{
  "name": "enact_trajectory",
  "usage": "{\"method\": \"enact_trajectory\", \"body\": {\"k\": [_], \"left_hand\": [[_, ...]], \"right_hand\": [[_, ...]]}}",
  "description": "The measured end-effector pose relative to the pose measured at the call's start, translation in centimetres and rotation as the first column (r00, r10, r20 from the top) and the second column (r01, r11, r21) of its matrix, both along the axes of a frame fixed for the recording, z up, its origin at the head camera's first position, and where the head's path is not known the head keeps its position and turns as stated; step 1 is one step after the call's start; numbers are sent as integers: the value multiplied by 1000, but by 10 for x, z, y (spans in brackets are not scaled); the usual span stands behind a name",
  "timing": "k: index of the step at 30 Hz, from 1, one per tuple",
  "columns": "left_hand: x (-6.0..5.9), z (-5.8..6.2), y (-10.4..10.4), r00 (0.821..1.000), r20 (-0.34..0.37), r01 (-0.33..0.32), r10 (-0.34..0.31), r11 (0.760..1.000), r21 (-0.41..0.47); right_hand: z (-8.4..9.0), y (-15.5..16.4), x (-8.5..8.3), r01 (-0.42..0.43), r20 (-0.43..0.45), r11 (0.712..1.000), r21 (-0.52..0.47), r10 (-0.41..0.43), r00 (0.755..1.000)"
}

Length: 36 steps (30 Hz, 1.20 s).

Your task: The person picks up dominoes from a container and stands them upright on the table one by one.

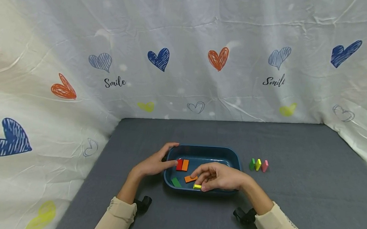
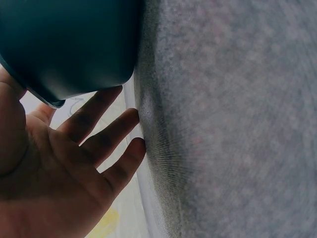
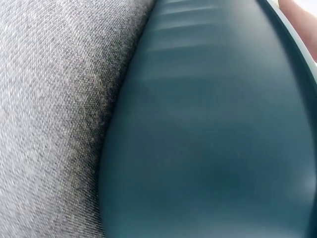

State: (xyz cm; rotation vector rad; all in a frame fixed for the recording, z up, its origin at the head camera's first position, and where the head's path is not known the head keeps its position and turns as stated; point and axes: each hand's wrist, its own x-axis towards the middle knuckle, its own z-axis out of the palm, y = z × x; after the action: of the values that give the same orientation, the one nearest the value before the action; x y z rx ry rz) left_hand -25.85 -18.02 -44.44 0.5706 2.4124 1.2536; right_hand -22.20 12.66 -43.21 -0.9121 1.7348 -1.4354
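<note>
Now | left hand [image 1: 155, 164]: fingers straight, resting on blue tray [image 1: 204, 151] left rim | right hand [image 1: 219, 176]: pinching yellow block [image 1: 197, 186] at tray's near edge | orange block [image 1: 190, 179] just beside.

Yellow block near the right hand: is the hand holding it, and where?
The right hand seems to pinch the yellow block by its end, at the near rim of the blue tray; the fingers hide the grip.

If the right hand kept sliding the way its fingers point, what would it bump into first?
The right hand points left across the blue tray. Its fingertips are already at the flat orange block, so that would probably come first, with the green block beyond it. Depth is hard to judge from the head view.
</note>
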Motion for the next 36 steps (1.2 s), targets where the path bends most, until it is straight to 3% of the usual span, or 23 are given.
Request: {"method": "enact_trajectory", "body": {"k": [10,16,30,36], "left_hand": [[1,3,2,1000,2,2,-2,1000,0],[1,3,2,1000,9,9,-9,1000,6],[2,3,-2,1000,-7,-1,1,1000,-22],[2,3,0,1000,-13,6,-6,1000,-28]], "right_hand": [[2,5,-1,-35,-5,999,2,35,999],[7,11,2,-24,-76,1000,14,25,997],[24,54,8,109,-186,988,-112,-129,974],[29,80,11,210,-167,967,-142,-233,958]]}}
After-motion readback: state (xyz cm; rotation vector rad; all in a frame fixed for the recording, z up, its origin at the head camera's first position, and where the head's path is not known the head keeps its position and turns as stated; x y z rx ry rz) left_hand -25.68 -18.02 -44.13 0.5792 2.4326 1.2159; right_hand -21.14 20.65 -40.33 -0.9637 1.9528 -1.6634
